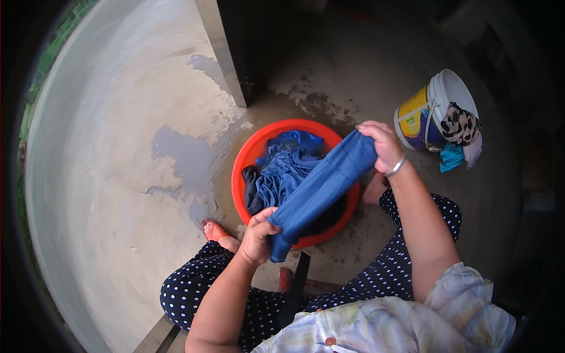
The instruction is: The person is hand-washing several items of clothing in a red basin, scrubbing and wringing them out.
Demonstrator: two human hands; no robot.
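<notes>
I hold a rolled blue garment (321, 188) stretched above a red basin (247, 153). My left hand (258, 235) grips its near lower end. My right hand (381, 144), with a bracelet on the wrist, grips its far upper end. Inside the basin lie more blue clothes (285, 167) and a dark piece (252, 191) at its left side. Part of the basin's right half is hidden behind the garment I hold.
A white and yellow bucket (426, 112) with patterned and turquoise cloths draped over its rim stands at the right. The concrete floor (129, 147) has wet patches. A wall corner (226, 59) rises behind the basin. My feet flank the basin.
</notes>
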